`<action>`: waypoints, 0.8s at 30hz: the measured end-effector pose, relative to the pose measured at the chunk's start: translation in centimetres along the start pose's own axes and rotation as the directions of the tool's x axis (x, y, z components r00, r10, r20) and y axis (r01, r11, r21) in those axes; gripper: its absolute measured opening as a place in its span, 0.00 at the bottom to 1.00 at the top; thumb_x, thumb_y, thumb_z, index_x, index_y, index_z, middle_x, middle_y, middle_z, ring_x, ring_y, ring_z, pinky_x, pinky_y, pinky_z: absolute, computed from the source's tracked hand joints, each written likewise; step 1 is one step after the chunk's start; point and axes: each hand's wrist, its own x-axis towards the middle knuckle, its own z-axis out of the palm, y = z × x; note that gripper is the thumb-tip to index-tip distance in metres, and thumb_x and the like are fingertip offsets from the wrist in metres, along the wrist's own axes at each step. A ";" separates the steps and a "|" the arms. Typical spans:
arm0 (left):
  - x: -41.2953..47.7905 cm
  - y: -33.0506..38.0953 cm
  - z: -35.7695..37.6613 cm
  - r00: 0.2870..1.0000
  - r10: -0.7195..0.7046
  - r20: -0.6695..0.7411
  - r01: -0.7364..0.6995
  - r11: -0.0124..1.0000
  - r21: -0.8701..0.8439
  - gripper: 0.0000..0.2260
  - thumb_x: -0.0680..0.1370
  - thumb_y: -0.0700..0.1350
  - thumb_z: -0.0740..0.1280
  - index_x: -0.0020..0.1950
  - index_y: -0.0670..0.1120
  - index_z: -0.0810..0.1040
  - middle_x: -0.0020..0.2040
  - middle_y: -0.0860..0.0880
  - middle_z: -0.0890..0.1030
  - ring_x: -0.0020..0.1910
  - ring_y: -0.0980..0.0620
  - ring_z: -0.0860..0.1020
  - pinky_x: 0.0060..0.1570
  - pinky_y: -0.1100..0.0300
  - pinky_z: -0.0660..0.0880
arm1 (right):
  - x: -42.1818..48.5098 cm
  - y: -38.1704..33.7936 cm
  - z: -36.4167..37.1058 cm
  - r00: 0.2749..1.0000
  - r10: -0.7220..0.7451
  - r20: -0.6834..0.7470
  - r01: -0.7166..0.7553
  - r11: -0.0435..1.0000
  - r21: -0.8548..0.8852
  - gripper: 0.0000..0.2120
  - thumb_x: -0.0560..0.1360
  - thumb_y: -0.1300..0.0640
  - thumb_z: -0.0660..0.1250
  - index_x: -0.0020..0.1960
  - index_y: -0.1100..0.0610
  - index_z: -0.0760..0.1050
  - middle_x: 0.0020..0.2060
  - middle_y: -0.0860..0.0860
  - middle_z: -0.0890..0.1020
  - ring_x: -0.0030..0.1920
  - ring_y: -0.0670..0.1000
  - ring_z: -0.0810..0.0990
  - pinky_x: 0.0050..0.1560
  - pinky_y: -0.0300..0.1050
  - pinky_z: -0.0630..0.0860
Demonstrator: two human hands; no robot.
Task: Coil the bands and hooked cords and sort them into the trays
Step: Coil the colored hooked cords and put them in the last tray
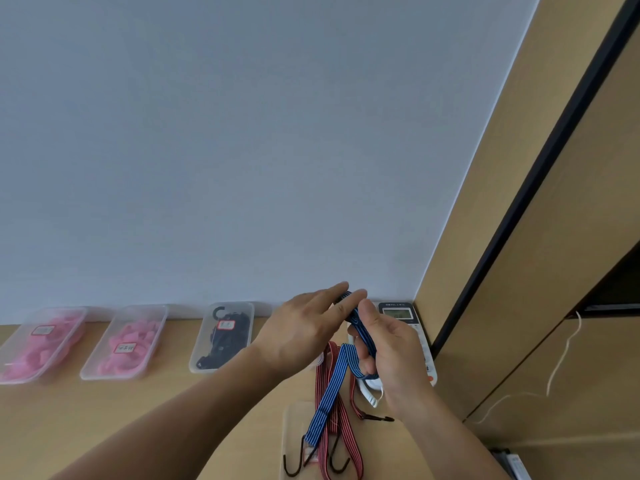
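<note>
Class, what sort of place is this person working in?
Probably an office desk: a wooden desktop against a plain wall, a desk telephone, and labelled clear trays.

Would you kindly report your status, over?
Left hand open, blue cord across its fingers. Right hand grips it. Hooked tail lies across red cords.

The person's left hand (298, 336) and right hand (393, 355) were bare, and so were both wrists. The left forearm (180, 420) was uncovered along its whole visible length, down to the lower edge of the view. The right forearm (446, 434) was uncovered in the same way. The fingernails looked short, though blur hid any finer detail of them.
</note>
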 end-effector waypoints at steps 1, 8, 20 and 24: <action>-0.2 -0.1 0.1 1.000 0.006 0.009 -0.007 1.000 0.009 0.26 0.71 0.33 0.75 0.68 0.43 0.77 0.61 0.38 0.81 0.53 0.42 0.84 0.42 0.52 0.83 | 0.0 0.0 0.0 1.000 -0.001 -0.006 0.001 1.000 0.015 0.30 0.69 0.36 0.66 0.42 0.67 0.79 0.24 0.53 0.73 0.21 0.48 0.65 0.25 0.43 0.61; 1.6 1.3 -1.4 0.538 -0.468 0.701 0.708 -0.200 -0.677 0.21 0.79 0.51 0.60 0.72 0.51 0.71 0.57 0.46 0.84 0.56 0.47 0.83 0.55 0.53 0.80 | 0.1 0.3 -0.2 0.990 -0.138 -0.003 0.138 0.990 -0.007 0.19 0.68 0.40 0.69 0.36 0.57 0.80 0.24 0.52 0.75 0.22 0.48 0.68 0.25 0.40 0.67; 2.2 1.3 -1.7 0.658 -0.648 0.384 0.682 0.297 -0.668 0.19 0.76 0.44 0.72 0.65 0.49 0.71 0.52 0.52 0.86 0.48 0.58 0.84 0.51 0.59 0.81 | 0.3 1.4 -0.1 0.999 -0.042 0.026 0.044 0.996 -0.078 0.24 0.71 0.40 0.65 0.39 0.62 0.80 0.25 0.54 0.79 0.21 0.49 0.73 0.23 0.37 0.69; 1.3 1.1 -1.1 0.804 -0.575 0.152 0.585 0.716 -0.381 0.24 0.76 0.48 0.73 0.71 0.50 0.72 0.54 0.59 0.82 0.46 0.59 0.82 0.48 0.65 0.79 | 0.4 1.2 -0.1 0.999 -0.017 0.042 0.019 0.999 -0.040 0.27 0.73 0.37 0.61 0.40 0.63 0.80 0.26 0.56 0.80 0.22 0.50 0.73 0.25 0.39 0.71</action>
